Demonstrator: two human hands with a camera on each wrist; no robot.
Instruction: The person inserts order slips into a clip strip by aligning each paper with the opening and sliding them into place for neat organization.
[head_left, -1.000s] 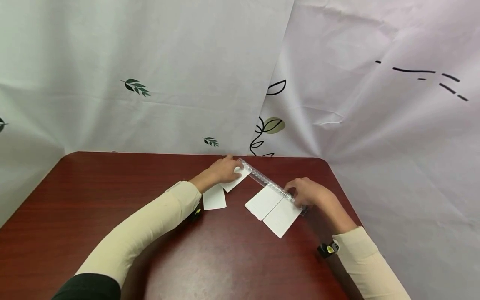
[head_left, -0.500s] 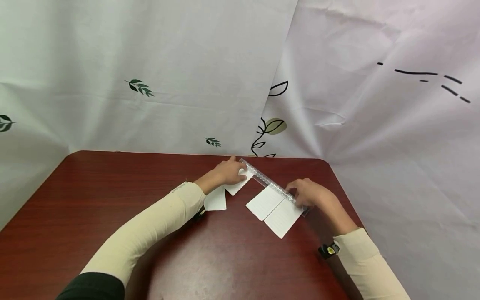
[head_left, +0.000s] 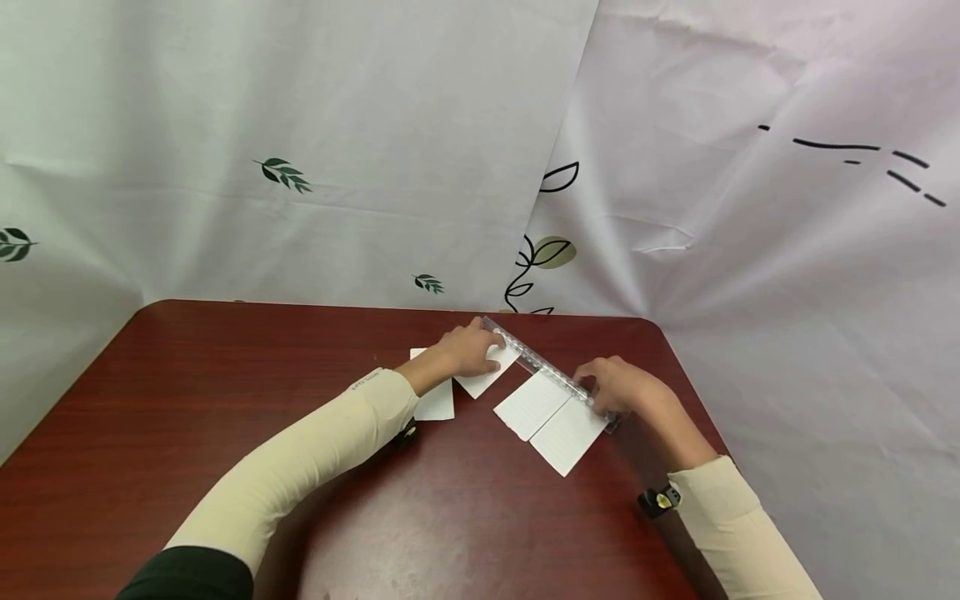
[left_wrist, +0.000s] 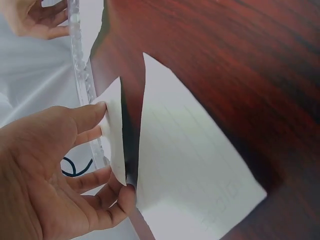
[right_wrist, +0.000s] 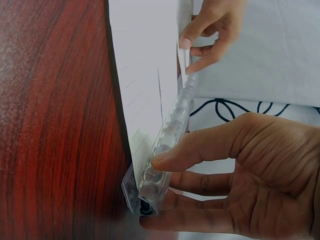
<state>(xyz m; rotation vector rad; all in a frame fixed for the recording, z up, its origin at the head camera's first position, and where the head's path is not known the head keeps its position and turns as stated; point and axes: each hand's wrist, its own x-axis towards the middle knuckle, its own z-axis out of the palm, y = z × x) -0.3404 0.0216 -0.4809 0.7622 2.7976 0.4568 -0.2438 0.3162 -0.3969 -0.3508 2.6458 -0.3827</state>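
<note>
Head view. Your left hand rests at the far end of the clear plastic binding strip, its fingers holding the edge of a white card that lies against the strip. Your right hand grips the near end of the same strip, fingers curled round it. The strip lies slantwise on the dark red bench, near its far right corner. Two more white cards lie side by side along the strip's near edge, touching it. One further card lies apart, partly under your left forearm. A pale printed curtain hangs behind the bench.

Left wrist view. Your left hand pinches the edge of the white card between thumb and fingertips, lifting that edge off the bench. A lined white card lies flat just beside it. The binding strip runs past your fingertips.

Right wrist view. Your right hand clasps the strip's end, thumb pressed on top and fingers underneath. Lined cards butt against the strip. Your left hand holds its card at the strip's far end.
</note>
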